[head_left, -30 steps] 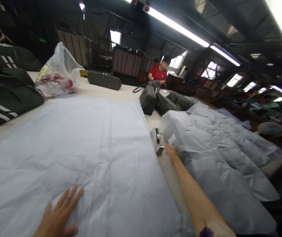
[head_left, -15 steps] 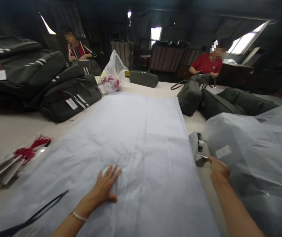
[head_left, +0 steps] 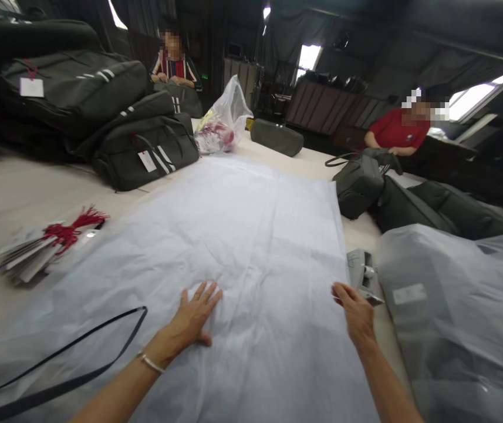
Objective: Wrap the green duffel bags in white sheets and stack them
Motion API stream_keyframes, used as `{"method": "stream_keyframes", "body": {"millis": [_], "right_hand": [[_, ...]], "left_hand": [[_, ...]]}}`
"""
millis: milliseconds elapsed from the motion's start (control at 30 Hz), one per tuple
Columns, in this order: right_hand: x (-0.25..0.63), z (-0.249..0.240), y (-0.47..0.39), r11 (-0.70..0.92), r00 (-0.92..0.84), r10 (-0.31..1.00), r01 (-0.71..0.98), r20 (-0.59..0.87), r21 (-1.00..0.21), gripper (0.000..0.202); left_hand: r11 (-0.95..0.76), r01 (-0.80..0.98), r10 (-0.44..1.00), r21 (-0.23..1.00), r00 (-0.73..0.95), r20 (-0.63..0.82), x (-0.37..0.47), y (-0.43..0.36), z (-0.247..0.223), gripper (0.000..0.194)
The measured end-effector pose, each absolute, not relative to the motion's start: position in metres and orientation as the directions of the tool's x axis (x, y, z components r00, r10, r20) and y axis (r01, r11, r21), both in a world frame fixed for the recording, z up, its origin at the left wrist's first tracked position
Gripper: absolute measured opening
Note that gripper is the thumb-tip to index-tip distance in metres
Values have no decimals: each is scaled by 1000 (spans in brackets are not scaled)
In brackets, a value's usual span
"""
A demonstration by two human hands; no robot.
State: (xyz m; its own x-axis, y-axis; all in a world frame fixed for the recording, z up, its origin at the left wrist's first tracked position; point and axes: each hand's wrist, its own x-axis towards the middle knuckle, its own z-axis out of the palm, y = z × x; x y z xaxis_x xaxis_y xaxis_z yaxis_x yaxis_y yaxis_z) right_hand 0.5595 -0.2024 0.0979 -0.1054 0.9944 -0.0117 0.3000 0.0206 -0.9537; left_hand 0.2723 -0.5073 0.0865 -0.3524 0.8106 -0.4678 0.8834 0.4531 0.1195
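Note:
A large sheet of pale translucent plastic [head_left: 251, 235] lies along the table. My left hand [head_left: 195, 316] rests flat on it with fingers spread, a bracelet at the wrist. Over the sheet's right edge is my right hand [head_left: 353, 308], its fingers pressed together; whatever they pinch is too small to make out. Just beyond that hand stands a grey tape dispenser [head_left: 363, 273], partly hidden by it. A bundle of tags with red strings [head_left: 64, 238] lies left of the sheet. A black strap [head_left: 79, 376] loops over the sheet's lower left part.
Dark green bags [head_left: 145, 150] are piled at the left, and more bags [head_left: 359, 182] lie at the right. A plastic-wrapped bag [head_left: 449, 305] fills the right front. A clear bag with red contents [head_left: 222, 126] stands at the far end. Two people work across the table.
My right hand has moved left from the tape dispenser to the sheet's right edge. My left hand stays spread on the sheet. The view has tilted and shifted.

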Motion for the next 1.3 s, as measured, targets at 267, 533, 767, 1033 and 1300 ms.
{"method": "stream_keyframes", "body": {"millis": [267, 533, 767, 1033, 1300], "right_hand": [[332, 135, -249, 60, -741, 568, 470, -357, -881, 31], [278, 85, -215, 301, -540, 616, 834, -573, -463, 29], [275, 80, -204, 464, -516, 680, 853, -521, -240, 31], [303, 108, -188, 471, -553, 734, 832, -393, -293, 61], [276, 44, -254, 862, -867, 492, 473, 80, -184, 71]], "left_hand": [[448, 886, 824, 119, -357, -440, 270, -510, 54, 125], [418, 888, 874, 191, -335, -351, 271, -516, 3, 135], [426, 877, 869, 222, -328, -371, 270, -515, 3, 130], [444, 869, 858, 218, -341, -384, 269, -516, 9, 128], [420, 876, 882, 238, -332, -334, 271, -524, 1, 126]]}}
